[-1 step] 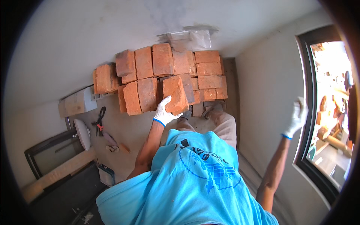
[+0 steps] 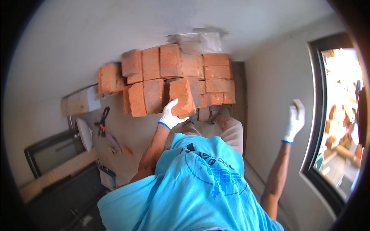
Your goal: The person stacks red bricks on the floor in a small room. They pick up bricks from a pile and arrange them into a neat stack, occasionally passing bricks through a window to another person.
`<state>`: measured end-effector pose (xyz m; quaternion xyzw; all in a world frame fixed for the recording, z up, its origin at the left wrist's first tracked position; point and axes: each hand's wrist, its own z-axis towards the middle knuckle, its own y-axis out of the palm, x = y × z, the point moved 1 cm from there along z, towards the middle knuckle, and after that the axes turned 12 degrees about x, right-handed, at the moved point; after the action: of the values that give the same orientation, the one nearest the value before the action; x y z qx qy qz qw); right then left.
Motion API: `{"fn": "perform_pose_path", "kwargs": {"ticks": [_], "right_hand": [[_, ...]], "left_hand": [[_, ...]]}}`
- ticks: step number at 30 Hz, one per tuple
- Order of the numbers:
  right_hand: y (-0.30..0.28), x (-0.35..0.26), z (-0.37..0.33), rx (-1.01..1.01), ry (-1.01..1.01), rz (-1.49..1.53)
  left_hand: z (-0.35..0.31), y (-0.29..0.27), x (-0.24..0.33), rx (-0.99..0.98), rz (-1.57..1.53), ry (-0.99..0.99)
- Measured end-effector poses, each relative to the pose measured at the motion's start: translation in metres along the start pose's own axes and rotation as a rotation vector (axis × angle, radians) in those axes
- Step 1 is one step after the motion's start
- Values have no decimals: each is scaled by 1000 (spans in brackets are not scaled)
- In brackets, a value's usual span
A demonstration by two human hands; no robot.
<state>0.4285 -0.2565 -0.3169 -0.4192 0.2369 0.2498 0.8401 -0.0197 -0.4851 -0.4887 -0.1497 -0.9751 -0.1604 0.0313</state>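
Observation:
My left hand (image 2: 169, 117), in a white glove with a blue cuff, grips a rough orange-red brick (image 2: 180, 96) from below and the side, its thumb along the brick's near left edge. That brick is tilted in front of a stack of bricks (image 2: 150, 63) against the far wall. Over on the right, my gloved right hand (image 2: 294, 120) is raised between the side wall and my body. It holds nothing; its fingers point up and are slightly blurred, and they look loosely stretched out.
A window with a black frame (image 2: 320, 88) is in the right wall, with more bricks beyond it. To the left are a white box (image 2: 81, 103), a dark framed panel (image 2: 54, 150), a wooden plank (image 2: 58, 173) and a black cable (image 2: 103, 121). My feet stand close to the stack.
My right hand has moved left, away from the window frame. The left hand keeps its grip on the brick, almost unmoved. The view has shifted slightly.

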Motion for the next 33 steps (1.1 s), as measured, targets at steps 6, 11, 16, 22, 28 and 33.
{"fn": "perform_pose_path", "kwargs": {"ticks": [6,11,16,22,28,33], "right_hand": [[172,-31,-172,-898,812,428],[240,-96,-251,-1317,1292,450],[256,-127,-255,-1403,1571,832],[270,-120,-255,-1324,1622,982],[287,-90,-265,-1289,1518,923],[267,-100,-261,-1330,1506,898]], "left_hand": [[14,6,-5,43,-5,23],[11,5,-10,109,-49,27],[2,13,-14,18,66,126],[8,20,-22,52,215,228],[18,22,-35,85,311,381],[0,21,-26,131,374,369]]}}
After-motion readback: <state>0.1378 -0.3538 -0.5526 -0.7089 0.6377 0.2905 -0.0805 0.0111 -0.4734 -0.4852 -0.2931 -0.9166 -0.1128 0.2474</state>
